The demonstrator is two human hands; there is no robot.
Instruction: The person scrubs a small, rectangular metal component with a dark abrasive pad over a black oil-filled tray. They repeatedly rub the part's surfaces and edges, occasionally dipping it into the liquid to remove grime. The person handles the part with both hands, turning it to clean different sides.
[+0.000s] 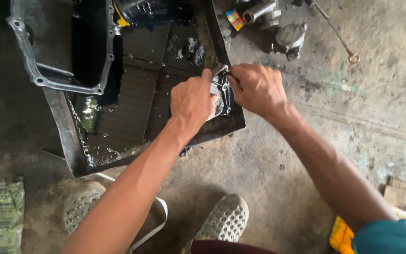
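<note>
Metal part (pixel 222 89) gripped by both hands, seemingly over tray's (pixel 66 136) near rim.

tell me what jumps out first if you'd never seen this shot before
Two bare hands meet at mid-frame, the left hand and right hand both gripping a small wet metal part over the near corner of a dark metal wash tray holding oily liquid. At the tray's upper left rests a grey oil pan, and more metal engine parts lie on the concrete floor beyond.
</note>
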